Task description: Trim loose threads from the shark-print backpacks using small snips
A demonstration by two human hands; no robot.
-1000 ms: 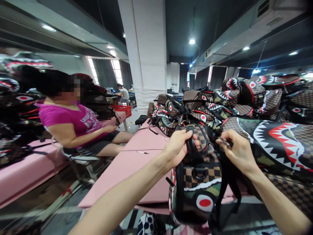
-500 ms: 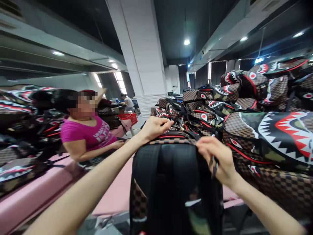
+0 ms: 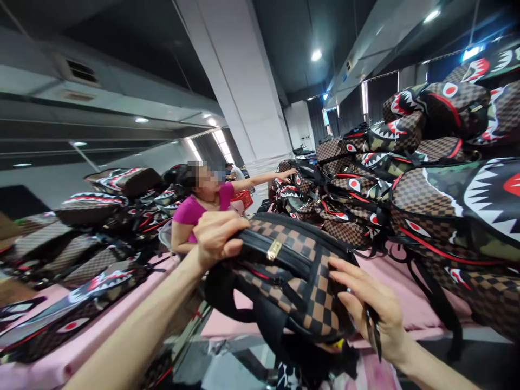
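A brown-and-black checkered backpack (image 3: 292, 254) is held up in front of me, tilted, with a gold zip-pull plate and a black handle strip on its near top. My left hand (image 3: 219, 235) is closed around its upper left end. At its right side, my right hand (image 3: 371, 300) presses its fingers against the checkered panel. A small dark pointed tool, apparently thread snips (image 3: 372, 330), is tucked in the right palm with its tip pointing down. Black straps (image 3: 270, 319) hang beneath the bag. The underside is mostly hidden.
Shark-print backpacks (image 3: 450, 211) are piled on the right over a pink-covered table (image 3: 422, 292). More bags (image 3: 101, 211) are stacked on the left. A co-worker in a magenta shirt (image 3: 195, 214) reaches toward the right pile. A white pillar (image 3: 244, 81) stands behind.
The backpack has turned from its black strapped back to its checkered top, now tilted. My left hand has moved left and down with it. The co-worker's arm now stretches right, and the view has shifted.
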